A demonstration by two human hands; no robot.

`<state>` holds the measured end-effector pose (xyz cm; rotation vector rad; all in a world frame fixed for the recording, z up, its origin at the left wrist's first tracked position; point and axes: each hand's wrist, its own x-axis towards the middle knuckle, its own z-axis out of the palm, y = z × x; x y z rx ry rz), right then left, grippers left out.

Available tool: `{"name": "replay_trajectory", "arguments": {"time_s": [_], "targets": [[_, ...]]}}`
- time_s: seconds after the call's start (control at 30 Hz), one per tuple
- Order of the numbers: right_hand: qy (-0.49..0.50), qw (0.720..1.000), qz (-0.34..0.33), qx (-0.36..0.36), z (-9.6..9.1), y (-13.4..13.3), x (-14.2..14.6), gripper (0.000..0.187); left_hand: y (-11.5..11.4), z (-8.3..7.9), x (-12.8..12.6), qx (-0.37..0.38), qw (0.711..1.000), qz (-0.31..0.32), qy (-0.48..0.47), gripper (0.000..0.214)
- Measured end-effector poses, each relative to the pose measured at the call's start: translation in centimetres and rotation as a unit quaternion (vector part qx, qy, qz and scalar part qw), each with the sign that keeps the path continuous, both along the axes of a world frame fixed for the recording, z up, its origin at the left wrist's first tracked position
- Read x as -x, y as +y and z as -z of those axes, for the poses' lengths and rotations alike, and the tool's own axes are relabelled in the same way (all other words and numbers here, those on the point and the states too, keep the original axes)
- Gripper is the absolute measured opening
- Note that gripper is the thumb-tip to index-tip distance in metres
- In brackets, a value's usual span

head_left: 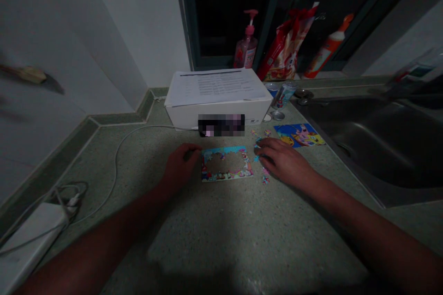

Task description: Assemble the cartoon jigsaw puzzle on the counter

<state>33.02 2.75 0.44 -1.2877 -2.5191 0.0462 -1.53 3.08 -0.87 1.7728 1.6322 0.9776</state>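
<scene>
A small jigsaw puzzle [226,176] lies flat on the counter, its colourful border assembled around a gap in the middle. One loose piece [222,156] sits inside that gap. At the puzzle's upper left corner, my left hand [182,162] rests with curled fingers, thumb and fingertips closed at the edge. My right hand [282,159] reaches over the loose puzzle pieces [265,179] to the right of the puzzle, fingers apart and bent down among them. Some pieces are partly hidden under its fingertips. Beyond this hand lies a blue cartoon picture card [300,134].
A white box [183,115] with a printed sheet on top stands behind the puzzle. Cans [284,94] are beside it, near the metal sink [380,143]. A white cable [116,161] runs along the left to a power strip [38,239]. A pump bottle [246,50] stands by the window.
</scene>
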Motion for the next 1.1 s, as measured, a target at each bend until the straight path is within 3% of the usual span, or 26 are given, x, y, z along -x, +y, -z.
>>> {"name": "replay_trajectory", "arguments": {"time_s": [1.1], "targets": [[0.008, 1.000, 0.005, 0.005, 0.13, 0.15, -0.33, 0.010, 0.19, 0.60, 0.21, -0.012, 1.000, 0.004, -0.007, 0.020]]}}
